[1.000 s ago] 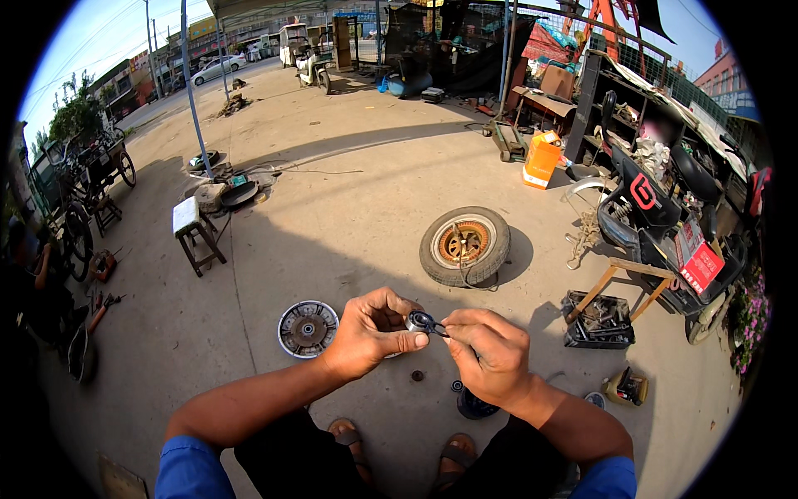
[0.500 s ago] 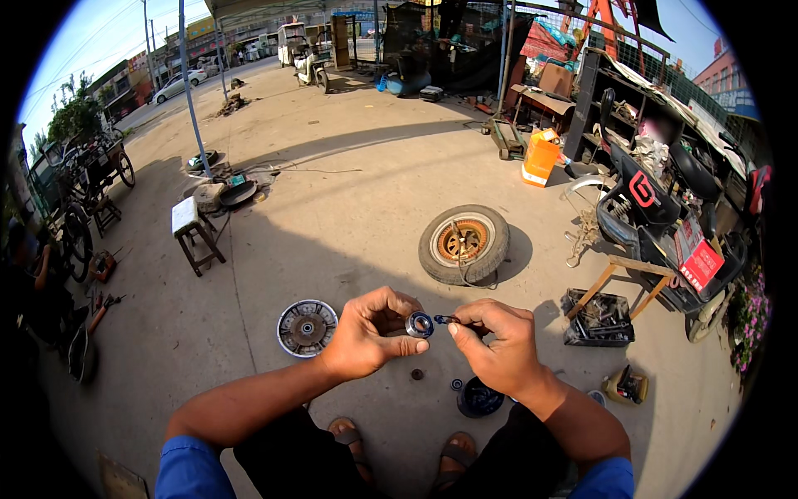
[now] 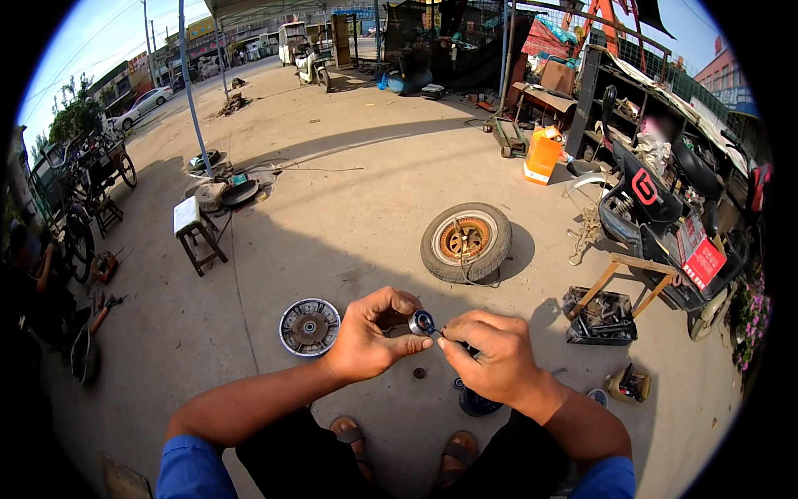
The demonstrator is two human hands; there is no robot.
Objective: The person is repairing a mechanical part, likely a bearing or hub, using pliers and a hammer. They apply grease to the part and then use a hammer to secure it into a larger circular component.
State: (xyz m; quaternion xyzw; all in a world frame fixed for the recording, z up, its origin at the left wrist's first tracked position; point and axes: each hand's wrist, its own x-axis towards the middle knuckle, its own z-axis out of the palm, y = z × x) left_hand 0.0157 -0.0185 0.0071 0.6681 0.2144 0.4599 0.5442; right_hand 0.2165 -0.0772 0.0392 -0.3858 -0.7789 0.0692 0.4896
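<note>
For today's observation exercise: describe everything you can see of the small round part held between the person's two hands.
The small round part is a short metal ring or bearing-like piece, silvery outside with a dark centre. The left hand pinches it between thumb and fingers, its open face turned up toward the camera. The right hand holds a thin dark tool whose tip meets the part's edge. It is held in the air above the concrete ground. Finer detail is too small to tell.

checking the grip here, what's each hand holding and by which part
Left hand pinches a small round metal part by its rim. Right hand holds a thin tool, too hidden to tell where.
</note>
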